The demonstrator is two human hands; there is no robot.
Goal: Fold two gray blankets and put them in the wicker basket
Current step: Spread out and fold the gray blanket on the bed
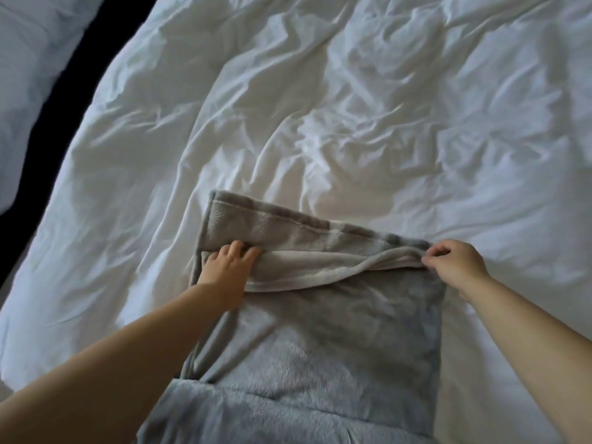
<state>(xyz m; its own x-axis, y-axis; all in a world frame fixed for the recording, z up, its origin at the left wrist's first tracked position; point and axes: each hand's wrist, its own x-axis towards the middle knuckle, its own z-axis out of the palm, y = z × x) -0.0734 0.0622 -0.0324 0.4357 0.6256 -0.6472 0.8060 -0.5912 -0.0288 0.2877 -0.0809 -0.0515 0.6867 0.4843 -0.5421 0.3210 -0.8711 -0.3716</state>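
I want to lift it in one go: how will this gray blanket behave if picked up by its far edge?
Likely floppy: the gray blanket sags between the left hand and right hand. Probably light, since a fingertip pinch holds its edge up. Folded layers may slip apart.

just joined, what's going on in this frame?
A person is folding a gray blanket on a rumpled white duvet. The left hand grips the turned-over edge at its left end; the right hand pinches that edge at the right corner. The fold lies partway along the blanket. No wicker basket is in view.
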